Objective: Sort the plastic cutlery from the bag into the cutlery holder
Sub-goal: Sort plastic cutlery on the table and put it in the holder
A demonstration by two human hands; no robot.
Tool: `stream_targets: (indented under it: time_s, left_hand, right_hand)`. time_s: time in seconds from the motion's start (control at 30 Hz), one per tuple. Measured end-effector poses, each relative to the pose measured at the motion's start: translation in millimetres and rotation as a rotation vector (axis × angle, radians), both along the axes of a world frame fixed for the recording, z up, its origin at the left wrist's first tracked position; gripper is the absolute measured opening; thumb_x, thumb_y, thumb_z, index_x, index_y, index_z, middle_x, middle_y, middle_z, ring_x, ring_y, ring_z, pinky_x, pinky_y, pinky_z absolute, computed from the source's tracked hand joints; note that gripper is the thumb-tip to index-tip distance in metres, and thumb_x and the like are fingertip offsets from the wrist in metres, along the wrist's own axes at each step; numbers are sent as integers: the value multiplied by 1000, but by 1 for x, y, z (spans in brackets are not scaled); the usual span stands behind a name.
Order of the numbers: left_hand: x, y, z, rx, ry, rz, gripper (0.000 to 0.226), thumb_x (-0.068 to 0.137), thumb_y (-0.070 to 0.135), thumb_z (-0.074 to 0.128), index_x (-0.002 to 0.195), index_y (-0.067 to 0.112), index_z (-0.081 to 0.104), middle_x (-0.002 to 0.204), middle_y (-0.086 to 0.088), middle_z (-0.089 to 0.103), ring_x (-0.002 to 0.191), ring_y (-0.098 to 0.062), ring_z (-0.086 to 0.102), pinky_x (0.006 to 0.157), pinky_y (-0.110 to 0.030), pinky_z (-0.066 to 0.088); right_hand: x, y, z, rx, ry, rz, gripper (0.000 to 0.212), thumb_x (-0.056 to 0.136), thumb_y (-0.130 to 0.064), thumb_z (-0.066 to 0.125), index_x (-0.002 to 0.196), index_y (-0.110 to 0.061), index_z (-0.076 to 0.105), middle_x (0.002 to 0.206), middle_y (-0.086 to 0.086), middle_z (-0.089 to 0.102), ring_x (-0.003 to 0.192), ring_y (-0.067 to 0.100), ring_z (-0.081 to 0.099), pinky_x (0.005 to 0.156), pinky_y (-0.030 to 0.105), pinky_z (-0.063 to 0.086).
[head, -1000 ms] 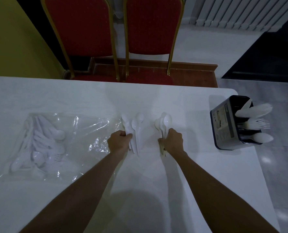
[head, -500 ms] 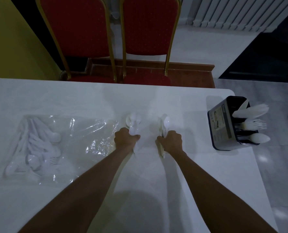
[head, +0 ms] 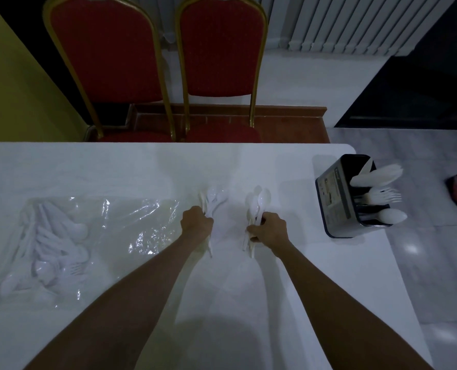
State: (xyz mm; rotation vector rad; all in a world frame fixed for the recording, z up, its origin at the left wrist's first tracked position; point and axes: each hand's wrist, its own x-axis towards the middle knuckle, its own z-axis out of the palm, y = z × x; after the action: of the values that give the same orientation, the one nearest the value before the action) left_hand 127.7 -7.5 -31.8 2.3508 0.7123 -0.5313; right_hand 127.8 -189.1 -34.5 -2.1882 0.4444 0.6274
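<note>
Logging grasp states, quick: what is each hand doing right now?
Left hand: closed around a bunch of white plastic spoons.
Right hand: closed around another bunch of spoons.

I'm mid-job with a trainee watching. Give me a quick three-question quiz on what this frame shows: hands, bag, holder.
1. True or false: both the left hand and the right hand grip a bundle of white plastic spoons.
2. Which side of the white table does the black cutlery holder stand on, as the person sees it?
A. left edge
B. right edge
C. centre
3. Fill in: the clear plastic bag lying at the left is not empty; it holds white plastic ____.

Key:
1. True. The left bundle and right bundle both show spoon bowls pointing away from the person.
2. B.
3. Cutlery; spoons and at least one fork show through it.
</note>
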Motion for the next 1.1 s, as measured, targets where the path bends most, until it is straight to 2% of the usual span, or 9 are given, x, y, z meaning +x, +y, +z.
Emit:
stream_targets:
  time_s: [0.27, 0.43, 0.57, 0.63, 0.73, 0.8, 0.87, 0.93, 1.1]
  left_hand:
    - [-12, -11, 16, -221, 131, 35, 33, 95, 16, 43, 120, -5, 50, 121, -23, 57, 111, -36, 56, 86, -34, 45]
    - [-8, -27, 27, -450, 64, 132, 19, 99, 14, 32, 113, 4, 40, 82, -9, 63, 62, -20, 60, 55, -26, 49]
    - [-1, -45, 39, -438, 6, 32, 25, 99, 18, 34, 114, 0, 44, 96, -16, 53, 71, -19, 48, 69, -30, 41]
    - [3, -58, 51, -477, -5, 2, 35, 100, 24, 32, 119, -2, 43, 99, -13, 49, 74, -19, 47, 70, -29, 38]
    - [9, -80, 69, -549, -34, -60, 45, 101, 36, 27, 123, 1, 43, 105, -8, 48, 94, -22, 48, 87, -32, 39]
    - [13, -98, 82, -611, -63, -69, 46, 101, 41, 22, 122, 7, 46, 107, -5, 49, 99, -21, 48, 95, -33, 38]
    - [20, -115, 89, -675, -112, -26, 41, 102, 39, 21, 117, 11, 48, 100, -4, 49, 88, -16, 48, 89, -29, 38]
    - [26, -133, 97, -762, -150, 30, 35, 103, 32, 25, 115, 10, 49, 90, -3, 47, 77, -13, 43, 82, -27, 36]
    - [35, -169, 113, -963, -157, 136, 24, 101, 21, 37, 118, 11, 51, 86, 0, 47, 84, -14, 43, 86, -28, 37]
  right_hand:
    - [-11, -17, 28, 108, -2, -31, 30, 72, -20, 84, 93, -2, 71, 87, 11, 74, 74, 25, 73, 77, 36, 60]
    - [-15, -31, 48, 121, -54, -66, 24, 74, -20, 82, 90, -7, 70, 91, 11, 73, 77, 26, 73, 76, 38, 61]
    - [-18, -52, 76, 61, -136, -123, 26, 76, -25, 81, 65, -18, 58, 68, 0, 66, 72, 24, 73, 63, 29, 58]
    - [-19, -66, 93, 34, -205, -148, 28, 77, -28, 79, 63, -14, 60, 65, 3, 68, 69, 22, 72, 61, 31, 57]
    - [-20, -93, 122, -11, -340, -256, 35, 77, -29, 79, 62, -1, 64, 64, 8, 71, 62, 21, 70, 65, 38, 58]
    - [-21, -117, 141, -42, -431, -363, 34, 78, -28, 78, 70, 3, 67, 65, 6, 69, 55, 12, 63, 59, 30, 54]
    - [-23, -140, 158, -105, -496, -452, 29, 79, -28, 77, 76, -1, 68, 69, 5, 68, 56, 8, 59, 54, 20, 45]
    - [-24, -163, 165, -138, -545, -531, 27, 79, -28, 77, 79, -3, 68, 74, 6, 71, 64, 16, 63, 58, 23, 44]
    - [-27, -189, 149, -212, -500, -588, 30, 78, -28, 77, 80, 0, 67, 77, 12, 71, 71, 24, 64, 67, 30, 48]
